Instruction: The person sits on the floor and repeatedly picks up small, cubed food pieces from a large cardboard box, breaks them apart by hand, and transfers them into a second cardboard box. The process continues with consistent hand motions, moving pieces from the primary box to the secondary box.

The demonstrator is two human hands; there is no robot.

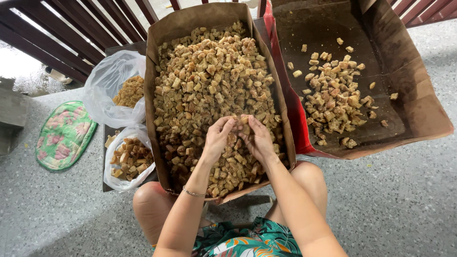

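Note:
A long cardboard box [153, 62] in front of my knees is filled with several small brown fried cubes [209, 76]. Over the near half of that box, my left hand [218, 138] and my right hand [257, 139] meet with fingertips touching. Together they pinch one pale brown piece [243, 124] between them. A thin bracelet circles my left wrist. To the right, a second, wider cardboard box [419, 109] with a red outer side holds a smaller scattered pile of the same cubes [333, 100].
Two clear plastic bags sit to the left of the full box: the upper bag [107, 90] holds fine crumbs, the lower bag [124, 159] holds larger chunks. A green and pink floral mat [64, 135] lies on the speckled floor. Dark red wooden railings [76, 28] run behind.

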